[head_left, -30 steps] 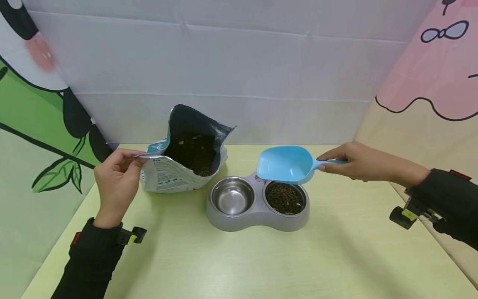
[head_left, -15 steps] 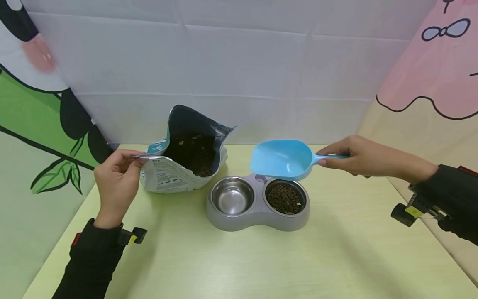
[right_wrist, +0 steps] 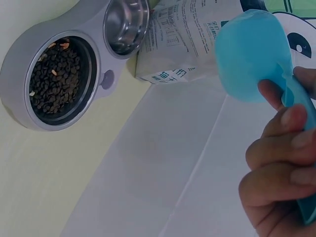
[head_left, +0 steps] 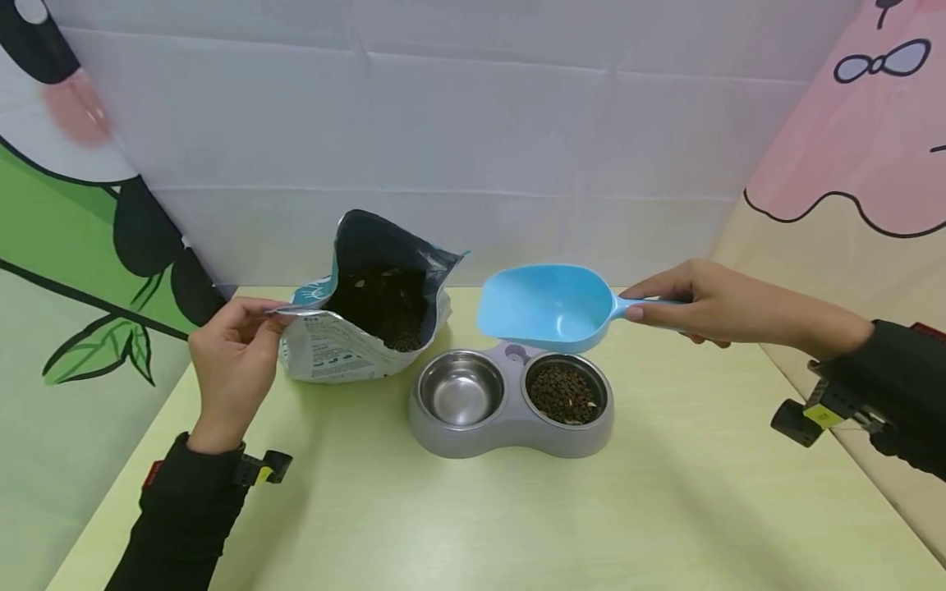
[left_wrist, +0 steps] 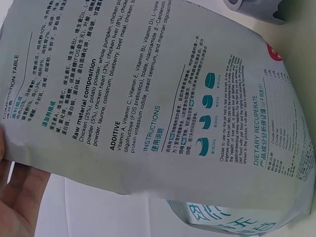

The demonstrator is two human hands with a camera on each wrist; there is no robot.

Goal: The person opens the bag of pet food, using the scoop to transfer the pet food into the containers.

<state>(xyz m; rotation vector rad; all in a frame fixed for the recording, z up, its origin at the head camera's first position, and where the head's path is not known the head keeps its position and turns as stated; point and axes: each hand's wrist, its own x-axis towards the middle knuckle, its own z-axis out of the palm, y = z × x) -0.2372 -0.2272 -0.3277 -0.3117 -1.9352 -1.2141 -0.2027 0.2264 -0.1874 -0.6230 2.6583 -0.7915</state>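
In the head view my left hand (head_left: 235, 361) pinches the top left edge of a pet food bag (head_left: 336, 349), whose mouth gapes wide with dark kibble inside. Printed text covers the bag's side (left_wrist: 148, 108) in the left wrist view. My right hand (head_left: 727, 308) grips the handle of a light blue scoop (head_left: 550, 308), which looks empty and hangs above the back of a grey double pet bowl (head_left: 510, 435). Brown kibble (head_left: 565, 394) lies in the bowl's right dish; the left steel dish (head_left: 461, 390) is bare. Curled fingers (right_wrist: 276, 153) wrap the scoop handle in the right wrist view.
A pale wood-toned table (head_left: 473, 525) carries the bag and the bowl. Behind it hangs a whitish cloth (head_left: 473, 123) with horizontal creases. Cartoon-printed panels flank the table on the left (head_left: 66, 222) and right (head_left: 850, 148).
The scoop has moved up and to the left, away from over the kibble dish towards the bag. My left hand and the bag have stayed nearly still.
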